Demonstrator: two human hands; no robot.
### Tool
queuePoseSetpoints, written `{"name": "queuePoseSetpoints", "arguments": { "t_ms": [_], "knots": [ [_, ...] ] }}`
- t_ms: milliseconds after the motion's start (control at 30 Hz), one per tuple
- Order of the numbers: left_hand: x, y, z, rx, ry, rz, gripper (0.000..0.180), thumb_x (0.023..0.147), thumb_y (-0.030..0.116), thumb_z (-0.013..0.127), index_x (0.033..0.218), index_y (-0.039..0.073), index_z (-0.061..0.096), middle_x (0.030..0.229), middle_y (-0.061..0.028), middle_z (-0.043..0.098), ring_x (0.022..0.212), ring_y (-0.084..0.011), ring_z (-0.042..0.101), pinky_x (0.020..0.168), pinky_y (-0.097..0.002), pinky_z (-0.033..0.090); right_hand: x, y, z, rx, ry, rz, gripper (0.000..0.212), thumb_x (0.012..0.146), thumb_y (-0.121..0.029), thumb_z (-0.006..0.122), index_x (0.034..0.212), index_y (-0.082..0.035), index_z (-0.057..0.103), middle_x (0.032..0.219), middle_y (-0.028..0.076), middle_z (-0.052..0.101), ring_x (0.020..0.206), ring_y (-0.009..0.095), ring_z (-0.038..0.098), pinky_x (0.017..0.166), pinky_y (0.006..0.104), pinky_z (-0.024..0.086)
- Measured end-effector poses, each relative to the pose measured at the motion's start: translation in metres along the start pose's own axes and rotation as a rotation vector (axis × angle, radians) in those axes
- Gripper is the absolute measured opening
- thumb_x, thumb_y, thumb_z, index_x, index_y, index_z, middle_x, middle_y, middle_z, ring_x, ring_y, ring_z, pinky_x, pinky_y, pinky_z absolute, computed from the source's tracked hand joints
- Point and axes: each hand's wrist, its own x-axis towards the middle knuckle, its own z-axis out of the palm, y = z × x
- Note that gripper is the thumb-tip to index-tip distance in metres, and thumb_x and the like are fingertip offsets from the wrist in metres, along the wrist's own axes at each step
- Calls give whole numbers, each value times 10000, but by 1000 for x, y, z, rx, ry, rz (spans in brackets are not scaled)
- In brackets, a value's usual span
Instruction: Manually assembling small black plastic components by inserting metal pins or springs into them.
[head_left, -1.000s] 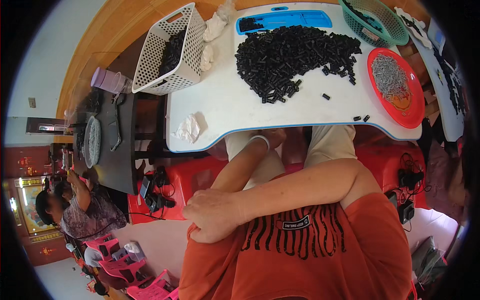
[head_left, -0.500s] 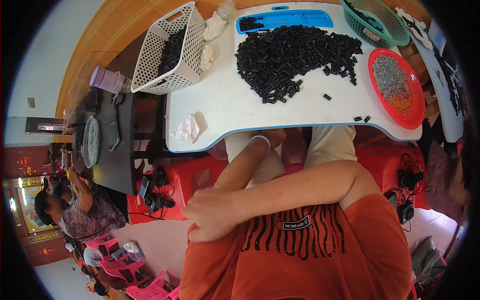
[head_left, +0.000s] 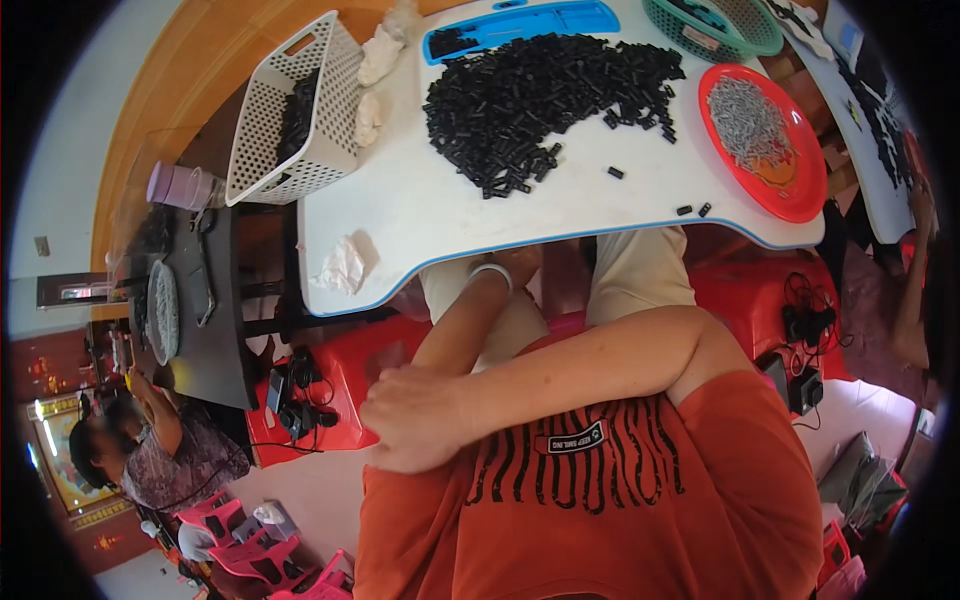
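Note:
My right arm lies across my body, and my right hand (head_left: 415, 415) is wrapped over my left arm near the elbow. Below the table's front edge, between my knees, rests my left hand (head_left: 518, 262), a white band on its wrist; its fingers are mostly hidden. Neither hand touches anything on the white table (head_left: 400, 210). Beyond them a heap of small black plastic parts (head_left: 540, 105) covers the table's middle. One loose black part (head_left: 615, 172) lies in front of the heap, with two more near the front edge. Thin grey metal pieces (head_left: 745, 125) fill much of a red tray (head_left: 815, 185).
A white perforated basket (head_left: 325, 150) with black parts stands at the left, near crumpled tissue (head_left: 343, 268). A blue tray (head_left: 585, 18) and a green basket (head_left: 760, 45) sit at the back. Another person (head_left: 180, 455) is at the far left beside a dark table (head_left: 215, 345).
The view has shifted, so the table and its contents appear farther left and slightly tilted. My arms keep the same folded pose.

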Motion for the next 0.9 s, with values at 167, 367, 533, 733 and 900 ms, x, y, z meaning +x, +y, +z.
{"name": "queuePoseSetpoints", "arguments": {
  "t_ms": [167, 367, 533, 733, 900],
  "knots": [
    [5, 13, 9, -69, -2, 9, 111, 797, 176, 576, 817, 71, 608, 801, -119, 618, 787, -275, 613, 714, -380, 484, -12, -28, 3, 302, 13, -177, 238, 769, -178, 536, 779, 59, 564, 801, 235, 604, 804, 390, 589, 755, 471, 458],
    [7, 18, 4, -118, -2, 2, 119, 801, 181, 580, 825, 69, 609, 811, -122, 618, 794, -280, 613, 717, -385, 483, -9, 2, 1, 40, 176, -117, 327, 774, -278, 586, 804, 47, 575, 781, 203, 597, 782, 374, 573, 745, 449, 448],
    [7, 16, 0, -155, 4, -19, 126, 804, 186, 583, 831, 67, 611, 820, -123, 618, 800, -284, 612, 719, -388, 483, -14, 2, -4, 34, 15, -34, 378, 746, -332, 616, 784, 42, 570, 784, 202, 582, 780, 356, 568, 723, 431, 446],
    [7, 8, -3, -205, 21, -64, 134, 809, 192, 587, 838, 64, 612, 831, -126, 619, 807, -288, 612, 722, -393, 483, -46, -5, -31, 353, -23, -245, 248, 729, -230, 625, 702, -9, 516, 748, 142, 562, 731, 314, 561, 660, 403, 444],
    [1, 3, -7, -250, 42, -121, 141, 812, 197, 591, 844, 62, 614, 839, -127, 619, 812, -292, 611, 725, -397, 482, -100, 57, -82, -62, 540, 91, 123, 749, -176, 578, 732, -56, 552, 781, 143, 550, 758, 343, 553, 662, 450, 447]
  ]
}}
